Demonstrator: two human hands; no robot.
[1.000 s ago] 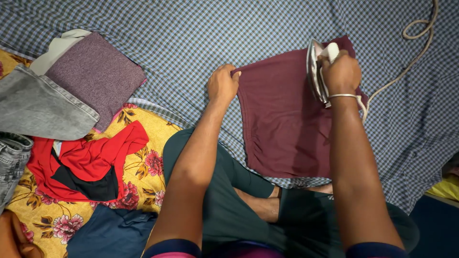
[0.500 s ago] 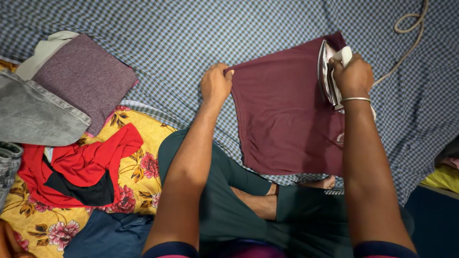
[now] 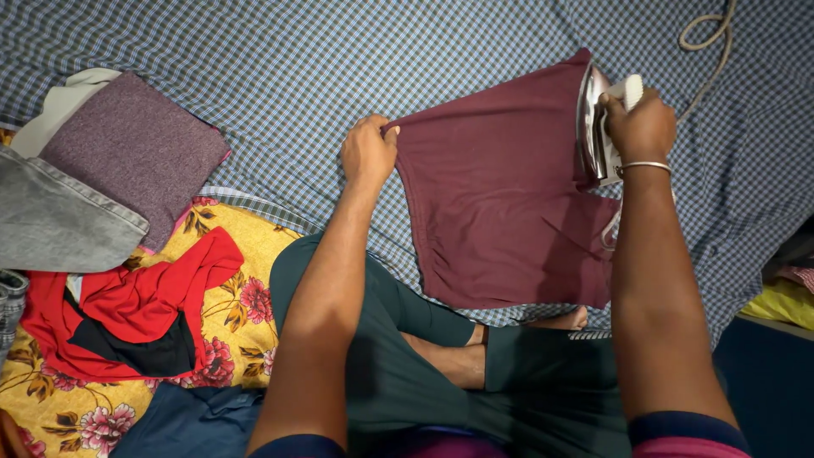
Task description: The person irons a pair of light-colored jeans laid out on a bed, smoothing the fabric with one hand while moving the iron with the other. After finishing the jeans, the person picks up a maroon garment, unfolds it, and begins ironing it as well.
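A maroon garment point(image 3: 500, 203) lies spread on a blue-and-white checked cloth point(image 3: 339, 68). My left hand point(image 3: 367, 151) pinches the garment's upper left corner and holds it taut. My right hand point(image 3: 640, 125), with a thin bangle at the wrist, grips the white handle of a clothes iron point(image 3: 598, 127) that rests on the garment's upper right edge. I sit cross-legged in dark green trousers point(image 3: 398, 373) just below the garment.
The iron's cord point(image 3: 708, 38) coils at the top right. At the left lie a folded purple-grey cloth point(image 3: 136, 148), grey jeans point(image 3: 59, 225), a red and black garment point(image 3: 127, 314), a yellow floral fabric point(image 3: 246, 254) and a blue cloth point(image 3: 195, 424).
My right hand has slid the iron a little toward the garment's upper right edge. My left hand keeps its pinch on the corner.
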